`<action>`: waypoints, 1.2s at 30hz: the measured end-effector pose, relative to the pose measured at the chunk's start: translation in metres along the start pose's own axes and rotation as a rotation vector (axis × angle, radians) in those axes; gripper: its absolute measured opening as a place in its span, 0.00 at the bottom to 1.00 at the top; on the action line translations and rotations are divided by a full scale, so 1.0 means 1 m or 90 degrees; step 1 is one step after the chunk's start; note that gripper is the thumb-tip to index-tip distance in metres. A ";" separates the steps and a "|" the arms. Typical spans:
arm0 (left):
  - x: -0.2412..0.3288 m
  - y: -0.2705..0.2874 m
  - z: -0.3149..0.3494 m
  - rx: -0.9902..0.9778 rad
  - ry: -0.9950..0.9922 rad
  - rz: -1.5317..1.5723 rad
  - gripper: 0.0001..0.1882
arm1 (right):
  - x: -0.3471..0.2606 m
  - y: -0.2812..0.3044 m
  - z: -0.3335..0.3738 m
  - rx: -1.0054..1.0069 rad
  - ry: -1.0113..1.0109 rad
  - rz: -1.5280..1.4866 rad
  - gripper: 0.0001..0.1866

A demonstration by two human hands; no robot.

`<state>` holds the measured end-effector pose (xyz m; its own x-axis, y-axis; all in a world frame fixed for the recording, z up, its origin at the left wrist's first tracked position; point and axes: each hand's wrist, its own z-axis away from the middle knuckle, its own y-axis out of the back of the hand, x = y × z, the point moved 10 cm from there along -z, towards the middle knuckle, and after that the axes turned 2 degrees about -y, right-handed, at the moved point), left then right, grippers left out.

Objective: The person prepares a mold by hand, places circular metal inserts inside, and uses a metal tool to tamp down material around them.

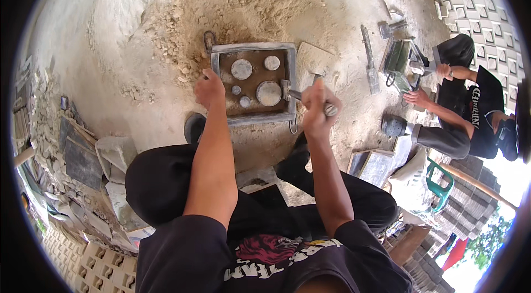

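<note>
A rectangular grey moulding frame (251, 47) lies on the ground before me, filled with packed brown sand (255, 69). Several round grey discs sit in the sand, among them a large disc (269, 93), a medium disc (241, 69) and a small disc (236, 89). My left hand (210, 89) is closed at the frame's left wall, its fingers partly hidden. Wrapped round a hammer's handle, my right hand (321, 106) is at the right wall. The hammer head (286, 89) is over the inner edge of that wall, beside the large disc. A pointed metal blade (317, 78) shows just above this hand.
Loose sand (243, 3) is heaped beyond the frame, and a flat board (315, 56) lies to its right. Farther right, another person (481, 105) works at a second frame (406, 61), near a long flat tool (369, 61). Broken slabs (113, 155) are piled left.
</note>
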<state>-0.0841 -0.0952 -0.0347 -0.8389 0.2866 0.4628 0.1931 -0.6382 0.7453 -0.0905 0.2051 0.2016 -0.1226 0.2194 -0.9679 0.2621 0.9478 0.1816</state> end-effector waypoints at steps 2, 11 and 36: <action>-0.003 0.006 0.000 0.007 -0.001 -0.001 0.30 | -0.027 0.013 0.009 0.061 0.004 -0.091 0.25; 0.000 0.000 -0.004 0.010 -0.029 0.036 0.30 | -0.009 0.023 0.017 0.112 -0.014 -0.048 0.25; 0.302 0.235 0.264 -0.272 -0.932 -0.018 0.26 | 0.051 -0.011 -0.071 0.076 0.141 0.052 0.24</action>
<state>-0.1570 0.0303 0.4068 0.4349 0.5707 0.6965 -0.1865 -0.6997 0.6897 -0.1675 0.2226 0.1630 -0.2998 0.3514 -0.8869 0.3884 0.8941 0.2230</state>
